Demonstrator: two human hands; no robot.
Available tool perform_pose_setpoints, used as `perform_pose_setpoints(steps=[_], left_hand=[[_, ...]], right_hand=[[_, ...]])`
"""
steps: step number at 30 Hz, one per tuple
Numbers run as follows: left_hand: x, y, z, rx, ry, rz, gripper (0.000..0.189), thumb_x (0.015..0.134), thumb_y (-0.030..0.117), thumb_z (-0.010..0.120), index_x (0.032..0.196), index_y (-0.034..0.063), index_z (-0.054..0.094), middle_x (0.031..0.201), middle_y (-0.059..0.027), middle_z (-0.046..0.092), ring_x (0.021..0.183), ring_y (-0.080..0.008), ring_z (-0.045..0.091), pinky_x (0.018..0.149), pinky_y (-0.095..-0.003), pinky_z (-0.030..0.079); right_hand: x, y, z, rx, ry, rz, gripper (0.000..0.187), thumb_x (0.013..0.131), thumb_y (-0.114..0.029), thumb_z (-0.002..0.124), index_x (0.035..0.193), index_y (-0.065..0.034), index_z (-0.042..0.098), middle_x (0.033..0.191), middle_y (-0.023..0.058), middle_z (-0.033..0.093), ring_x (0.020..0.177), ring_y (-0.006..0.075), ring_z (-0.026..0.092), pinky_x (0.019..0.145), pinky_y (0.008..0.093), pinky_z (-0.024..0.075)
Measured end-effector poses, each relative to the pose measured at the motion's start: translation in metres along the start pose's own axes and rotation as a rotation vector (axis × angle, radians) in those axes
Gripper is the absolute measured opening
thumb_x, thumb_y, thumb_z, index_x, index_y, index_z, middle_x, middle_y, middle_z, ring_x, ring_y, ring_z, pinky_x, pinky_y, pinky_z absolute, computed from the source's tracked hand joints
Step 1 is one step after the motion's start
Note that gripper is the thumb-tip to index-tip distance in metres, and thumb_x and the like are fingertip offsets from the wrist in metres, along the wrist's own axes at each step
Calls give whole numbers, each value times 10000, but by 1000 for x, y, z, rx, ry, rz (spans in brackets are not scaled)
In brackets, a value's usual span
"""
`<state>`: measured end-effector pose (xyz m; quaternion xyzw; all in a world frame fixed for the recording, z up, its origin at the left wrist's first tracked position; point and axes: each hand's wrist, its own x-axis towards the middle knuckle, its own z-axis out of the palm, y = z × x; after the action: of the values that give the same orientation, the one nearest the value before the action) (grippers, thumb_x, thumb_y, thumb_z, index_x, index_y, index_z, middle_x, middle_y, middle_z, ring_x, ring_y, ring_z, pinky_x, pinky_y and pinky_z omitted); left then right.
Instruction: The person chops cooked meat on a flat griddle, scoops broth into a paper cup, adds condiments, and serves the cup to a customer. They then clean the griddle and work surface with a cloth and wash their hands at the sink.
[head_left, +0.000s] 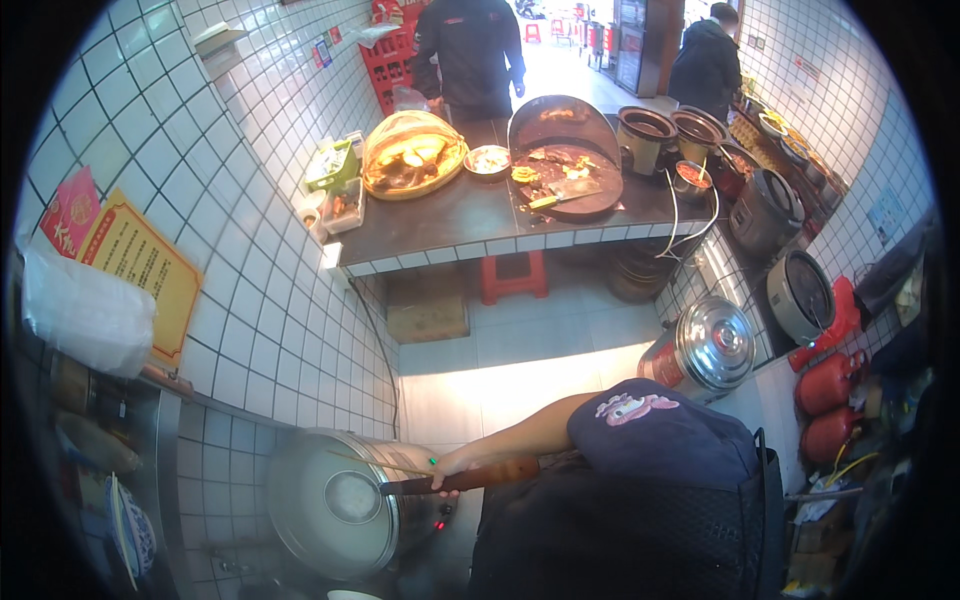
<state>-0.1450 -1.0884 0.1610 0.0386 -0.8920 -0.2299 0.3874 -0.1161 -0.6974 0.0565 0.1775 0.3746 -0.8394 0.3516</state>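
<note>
My right hand (450, 474) grips the brown wooden handle (491, 475) of a round strainer, along with thin chopsticks (375, 461) that point left. The strainer's basket (352, 496) is in the pale, cloudy liquid of a large steel pot (300, 532), near its right side; pale contents show inside the basket. Steam blurs the area around the pot. Red and green lights glow on the pot's outer side, close to my hand. My left hand is out of view. At the bottom edge the rim of a white dish (354, 595) shows, mostly cut off.
A blue-patterned bowl (133, 529) with chopsticks stands on the left shelf. Ahead, a counter (442, 232) holds a cleaver (566, 193) on a round chopping board (592, 202). A lidded steel pot (716, 349) stands right. Two people (469, 60) are beyond the counter.
</note>
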Motion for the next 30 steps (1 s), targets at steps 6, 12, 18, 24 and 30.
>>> perform_pose_setpoints(steps=[6, 12, 18, 24, 30], left_hand=[[3, 13, -16, -26, -34, 41, 535, 847, 347, 609, 1129, -81, 457, 894, -226, 584, 824, -386, 571, 757, -430, 479], [-17, -50, 19, 160, 60, 83, 543, 870, 394, 551, 1085, -100, 488, 963, -265, 586, 865, -413, 566, 781, -444, 473], [-2, 8, -21, 24, -101, -94, 533, 869, 388, 551, 1069, -103, 496, 956, -284, 579, 862, -417, 564, 782, -456, 469], [-4, 21, -21, -5, -31, -132, 592, 836, 445, 581, 1048, -103, 509, 940, -295, 579, 842, -431, 565, 750, -469, 470], [-7, 13, -19, -39, 52, -15, 593, 824, 448, 597, 1037, -99, 507, 921, -286, 582, 793, -414, 572, 694, -456, 479]], right_hand=[[-25, -11, 26, 59, -18, 12, 126, 892, -139, 475, 987, -68, 434, 705, 57, 553, 501, 136, 526, 444, 255, 444], [-64, -30, 53, 87, 45, -5, 126, 891, -147, 483, 995, -92, 439, 697, 36, 557, 496, 121, 519, 420, 228, 413], [-73, -35, 62, 43, 13, -10, 133, 893, -151, 472, 1014, -104, 441, 706, 29, 555, 510, 109, 514, 418, 215, 391], [-33, -9, 20, 13, -39, 12, 127, 900, -163, 452, 1012, -102, 438, 719, 26, 548, 513, 104, 497, 409, 228, 359], [-42, -17, 35, 28, 12, -39, 103, 895, -145, 462, 975, -88, 435, 708, 42, 545, 507, 122, 509, 416, 245, 393]])
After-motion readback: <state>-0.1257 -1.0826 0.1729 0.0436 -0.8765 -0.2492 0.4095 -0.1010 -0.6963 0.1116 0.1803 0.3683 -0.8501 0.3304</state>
